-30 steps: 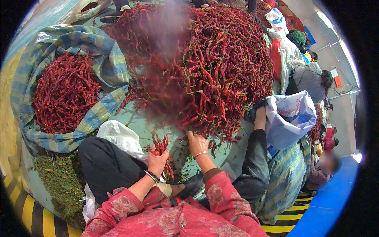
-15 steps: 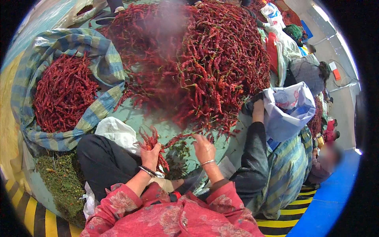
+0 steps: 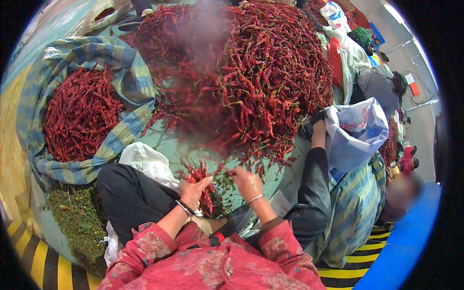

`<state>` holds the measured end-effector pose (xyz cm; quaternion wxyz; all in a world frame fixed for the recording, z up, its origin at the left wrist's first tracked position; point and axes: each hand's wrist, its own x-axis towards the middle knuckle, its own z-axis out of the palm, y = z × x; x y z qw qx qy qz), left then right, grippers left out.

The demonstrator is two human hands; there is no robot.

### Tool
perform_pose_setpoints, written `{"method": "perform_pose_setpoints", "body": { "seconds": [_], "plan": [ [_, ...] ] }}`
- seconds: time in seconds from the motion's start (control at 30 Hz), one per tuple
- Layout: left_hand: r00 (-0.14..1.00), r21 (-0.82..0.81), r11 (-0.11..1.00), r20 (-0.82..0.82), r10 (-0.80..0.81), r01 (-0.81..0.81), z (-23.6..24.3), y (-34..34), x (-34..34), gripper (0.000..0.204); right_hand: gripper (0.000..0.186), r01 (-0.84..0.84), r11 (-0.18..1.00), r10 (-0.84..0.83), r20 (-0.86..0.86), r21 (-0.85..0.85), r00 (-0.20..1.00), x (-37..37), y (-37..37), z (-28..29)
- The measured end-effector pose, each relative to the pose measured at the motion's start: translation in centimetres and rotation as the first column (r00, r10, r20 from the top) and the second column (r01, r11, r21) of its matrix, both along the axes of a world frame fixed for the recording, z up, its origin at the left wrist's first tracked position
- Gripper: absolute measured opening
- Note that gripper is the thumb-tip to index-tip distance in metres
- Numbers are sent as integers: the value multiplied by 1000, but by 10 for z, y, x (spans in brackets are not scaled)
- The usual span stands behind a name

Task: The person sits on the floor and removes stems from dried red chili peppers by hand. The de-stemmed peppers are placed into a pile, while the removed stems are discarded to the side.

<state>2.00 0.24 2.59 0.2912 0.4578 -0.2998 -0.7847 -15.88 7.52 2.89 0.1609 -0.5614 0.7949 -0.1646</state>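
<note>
My left hand [image 3: 193, 192] is closed around a bunch of dried red chillies [image 3: 207, 197], which stick out above and below the fingers. Just to its right, my right hand [image 3: 247, 183] has its thumb and fingers pinched together close to the bunch. A reddish tip shows by those fingertips, but what they grip is too small to make out. Beneath both hands lie green stems and leaf scraps [image 3: 224, 186] on the pale green floor. Ahead spreads a large heap of red chillies [image 3: 270, 82], partly blurred by a smear.
A blue-and-yellow checked sack [image 3: 140, 72] full of chillies stands at left, beside piled green stems [image 3: 75, 217]. White cloth [image 3: 145, 159] lies by my left knee. At right are a white bag [image 3: 355, 140], another checked sack [image 3: 355, 212] and a seated person [image 3: 394, 198].
My right hand has moved left and down, nearer the bunch. A long chilli that stretched between the two hands no longer spans them. My left hand has shifted slightly right.
</note>
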Motion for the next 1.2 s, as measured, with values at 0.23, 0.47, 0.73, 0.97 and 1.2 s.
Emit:
{"method": "perform_pose_setpoints", "body": {
  "seconds": [0.23, 0.47, 0.73, 0.97, 1.2],
  "plan": [
    [997, -101, 995, 82, -3, 11, -5, 7, 2, 16, 24, -116, 977, 123, -31, 180, 992, 60, 4, 4],
    [992, -83, 990, 48, 119, -114, -2, 6, 5, 12, 29, 35, 991, -19, -125, 132, 992, 14, -35, -8],
    [992, 30, 992, 7, 123, -123, -7, 2, 9, 16, 7, -101, 992, 120, -296, 79, 948, -3, -43, -37],
    [980, -82, 982, 91, 176, -169, -10, 5, 6, 21, 17, 308, 925, -340, 125, 224, 932, -22, -2, -21],
    [988, -67, 996, 142, -53, 63, -29, 9, 7, 32, 16, -160, 980, 121, 282, 118, 952, 60, 15, 0]
  ]
}}
